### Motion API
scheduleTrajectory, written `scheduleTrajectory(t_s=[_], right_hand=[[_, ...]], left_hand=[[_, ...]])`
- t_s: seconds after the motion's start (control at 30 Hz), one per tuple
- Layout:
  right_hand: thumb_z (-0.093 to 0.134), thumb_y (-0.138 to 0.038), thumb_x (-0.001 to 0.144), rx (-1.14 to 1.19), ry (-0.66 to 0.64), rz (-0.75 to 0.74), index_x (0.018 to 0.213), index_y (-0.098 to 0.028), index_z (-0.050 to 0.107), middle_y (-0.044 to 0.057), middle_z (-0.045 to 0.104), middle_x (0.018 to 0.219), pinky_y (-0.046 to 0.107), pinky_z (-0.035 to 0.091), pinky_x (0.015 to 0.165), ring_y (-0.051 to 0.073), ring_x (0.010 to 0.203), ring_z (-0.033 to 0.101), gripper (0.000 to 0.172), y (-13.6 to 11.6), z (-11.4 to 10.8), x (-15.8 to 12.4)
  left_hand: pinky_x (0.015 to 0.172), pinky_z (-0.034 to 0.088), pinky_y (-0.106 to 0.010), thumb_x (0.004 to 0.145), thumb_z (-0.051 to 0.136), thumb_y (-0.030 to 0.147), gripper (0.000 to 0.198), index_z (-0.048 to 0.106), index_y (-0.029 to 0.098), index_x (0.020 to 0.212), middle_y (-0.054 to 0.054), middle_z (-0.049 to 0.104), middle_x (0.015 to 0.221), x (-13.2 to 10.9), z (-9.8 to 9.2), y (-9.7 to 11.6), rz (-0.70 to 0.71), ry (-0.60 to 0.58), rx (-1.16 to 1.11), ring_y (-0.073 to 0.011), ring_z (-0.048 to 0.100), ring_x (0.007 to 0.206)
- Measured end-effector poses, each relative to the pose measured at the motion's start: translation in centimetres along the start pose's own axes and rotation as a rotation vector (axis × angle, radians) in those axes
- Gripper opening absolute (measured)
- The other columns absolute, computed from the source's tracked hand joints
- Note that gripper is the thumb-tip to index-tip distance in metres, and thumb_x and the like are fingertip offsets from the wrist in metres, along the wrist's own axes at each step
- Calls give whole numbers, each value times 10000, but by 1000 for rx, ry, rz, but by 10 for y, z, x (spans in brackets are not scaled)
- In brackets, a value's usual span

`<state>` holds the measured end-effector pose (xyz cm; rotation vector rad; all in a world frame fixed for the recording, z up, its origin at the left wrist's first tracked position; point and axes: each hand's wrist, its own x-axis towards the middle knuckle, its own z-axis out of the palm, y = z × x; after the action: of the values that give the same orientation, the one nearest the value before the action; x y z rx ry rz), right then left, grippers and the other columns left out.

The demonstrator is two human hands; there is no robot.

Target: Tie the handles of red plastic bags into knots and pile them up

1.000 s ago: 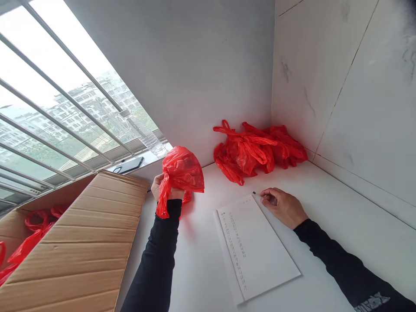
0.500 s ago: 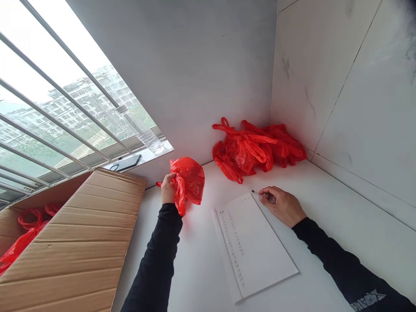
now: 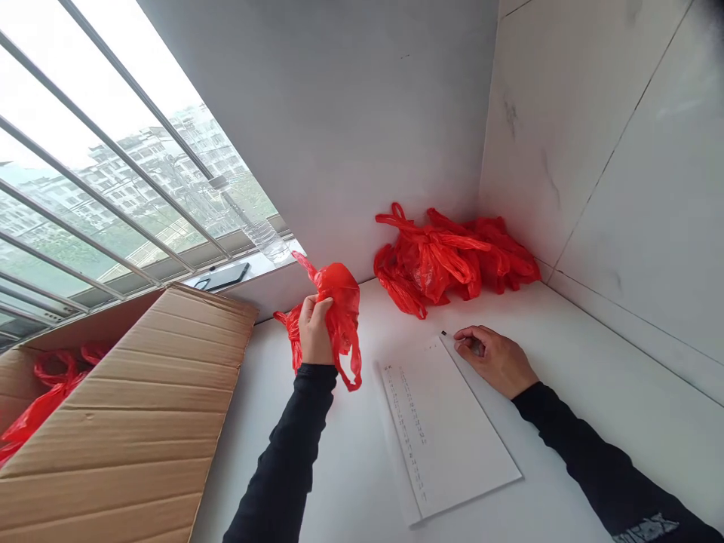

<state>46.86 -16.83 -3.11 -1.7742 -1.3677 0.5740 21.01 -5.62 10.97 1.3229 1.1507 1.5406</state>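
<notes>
My left hand (image 3: pixel 317 332) grips a red plastic bag (image 3: pixel 341 290) above the white table. The bag hangs crumpled on both sides of the fist, one handle loop dangling at the right. My right hand (image 3: pixel 498 360) rests on the table with its fingers curled round a pen (image 3: pixel 446 335), of which little more than the dark end shows. Beside that hand lies a notepad (image 3: pixel 452 430) with columns of small handwriting on its left part. Behind both hands, a heap of red plastic bags (image 3: pixel 441 260) lies against the wall.
At the left stands an open cardboard box (image 3: pixel 130 407) with more red bags (image 3: pixel 50 400) inside. On the window sill are a clear plastic bottle (image 3: pixel 268 241) and a dark phone (image 3: pixel 226 277). Metal bars (image 3: pixel 130 166) cross the window. Walls meet behind the table (image 3: pixel 351 467).
My left hand has moved slightly right and turned, so the bag now hangs with a handle loop showing. My right hand stays in place by the notepad; the view has shifted a little.
</notes>
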Motion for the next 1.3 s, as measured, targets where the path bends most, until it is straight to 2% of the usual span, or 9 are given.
scheduleTrajectory(t_s=[0.27,0.43,0.53,0.7,0.8,0.93,1.1,1.2,1.3], right_hand=[[594,-403,852,-4,-4,-3,956,-295,689,-21,711,889,350,492,709,187,679,623,177,4,1,-1],[585,-408,855,-9,-9,-13,956,-294,686,-22,711,900,342,491,708,184,692,627,183,4,1,-2],[578,-407,857,-11,-8,-16,962,-289,684,-20,709,899,342,494,716,184,697,629,190,4,1,-1],[581,-396,855,-12,-7,-16,963,-292,686,-22,710,895,341,494,712,180,689,629,183,4,1,-1],[589,-389,854,-14,-3,-17,954,-293,685,-27,708,888,337,494,710,178,693,631,169,3,1,-2],[600,-383,855,-27,9,-20,952,-295,688,-26,704,883,339,496,701,178,688,626,158,5,3,-1],[587,-355,870,-36,122,-74,940,-261,699,8,695,901,338,505,667,182,674,627,162,5,4,-3],[566,-321,896,-86,290,-227,969,-230,708,57,682,961,381,517,773,234,821,634,184,-5,5,-13],[555,-283,927,-87,266,-433,1039,-224,699,80,670,1015,433,483,915,267,972,618,192,-21,10,-32]], left_hand=[[784,493,-312,846,592,346,169,637,184,831,-42,695,869,-33,7,-30,60,-257,513,-206,640,852],[1146,276,-498,869,559,271,193,666,194,1010,-139,640,1288,-12,-26,-45,106,-152,840,-309,488,1305],[1174,134,-614,821,609,219,170,700,200,963,-159,609,1367,3,-53,-55,49,-108,999,-367,421,1378],[1175,93,-642,799,589,175,221,721,195,975,-162,593,1393,23,-86,-53,29,-31,1112,-377,375,1419],[1171,211,-552,850,511,217,283,712,157,1039,-186,608,1350,28,-80,-44,66,3,1091,-356,414,1385],[920,476,-361,892,477,383,326,728,185,953,-112,746,1027,20,-46,-44,38,-164,966,-269,657,1026],[613,402,-268,740,632,362,194,607,206,627,29,571,566,1,-13,-57,9,-248,827,-164,530,600],[604,383,-257,757,587,354,173,567,208,667,42,526,587,-7,-16,-53,32,-164,730,-151,496,606],[618,412,-254,781,579,383,176,569,208,768,30,568,674,-14,-30,-35,63,-130,630,-153,528,640]])
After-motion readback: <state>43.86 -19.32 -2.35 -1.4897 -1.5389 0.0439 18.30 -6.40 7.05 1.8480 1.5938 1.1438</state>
